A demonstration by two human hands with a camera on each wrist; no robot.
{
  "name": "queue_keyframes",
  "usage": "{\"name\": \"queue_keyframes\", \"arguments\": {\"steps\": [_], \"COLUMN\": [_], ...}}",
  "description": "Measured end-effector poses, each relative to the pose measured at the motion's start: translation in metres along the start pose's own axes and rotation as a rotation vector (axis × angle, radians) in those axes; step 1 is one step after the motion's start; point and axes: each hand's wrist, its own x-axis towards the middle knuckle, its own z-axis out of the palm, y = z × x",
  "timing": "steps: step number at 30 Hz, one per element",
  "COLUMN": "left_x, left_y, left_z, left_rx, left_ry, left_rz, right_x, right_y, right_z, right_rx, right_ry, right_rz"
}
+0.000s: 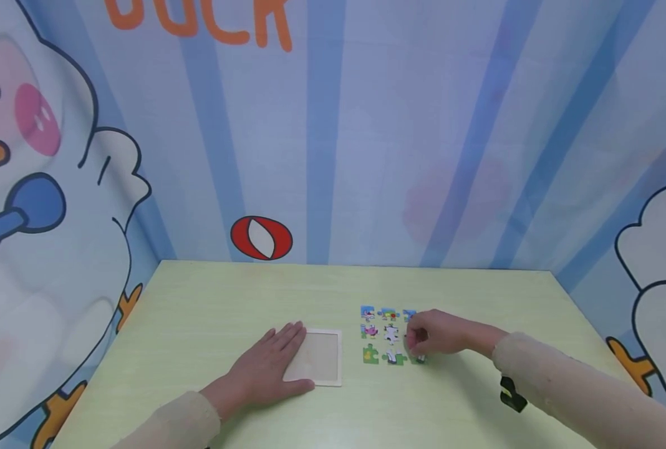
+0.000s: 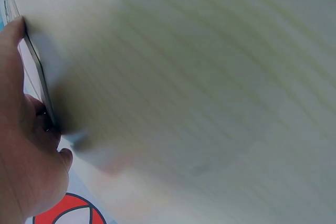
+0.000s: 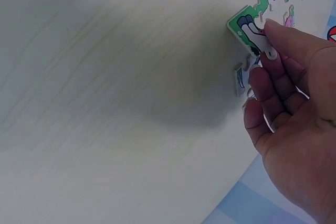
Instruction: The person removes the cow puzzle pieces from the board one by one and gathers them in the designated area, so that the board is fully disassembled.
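Observation:
In the head view my left hand [image 1: 268, 368] lies with straight fingers over the left side of a square white puzzle frame [image 1: 337, 358], the thumb along its near edge. The left wrist view shows that hand [image 2: 26, 129] against the frame's thin edge [image 2: 43, 80]. To the right, my right hand [image 1: 439, 332] is at the right column of spread jigsaw pieces [image 1: 390, 334]. In the right wrist view its thumb and forefinger pinch a green corner puzzle piece [image 3: 242, 31] with a white-and-dark picture. Other pieces on that side are partly hidden behind the hand.
The pieces lie in loose rows with small gaps on a pale wood-grain table [image 1: 226, 293]. Behind it hangs a blue striped backdrop [image 1: 366, 156] with cartoon ducks printed on the sides. A dark band [image 1: 512, 394] shows below the right sleeve.

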Motion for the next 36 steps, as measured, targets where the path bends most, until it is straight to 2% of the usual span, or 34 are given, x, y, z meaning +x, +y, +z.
{"name": "queue_keyframes", "arguments": {"steps": [25, 36], "left_x": [0.0, 0.001], "left_y": [0.002, 0.001], "left_z": [-0.001, 0.0], "left_rx": [-0.005, -0.009], "left_ry": [0.0, -0.01], "left_rz": [-0.001, -0.01], "right_x": [-0.001, -0.008], "right_y": [0.008, 0.012], "right_z": [0.005, 0.013], "right_rx": [-0.046, -0.059], "right_ry": [0.081, 0.084], "right_rz": [-0.053, -0.016]}}
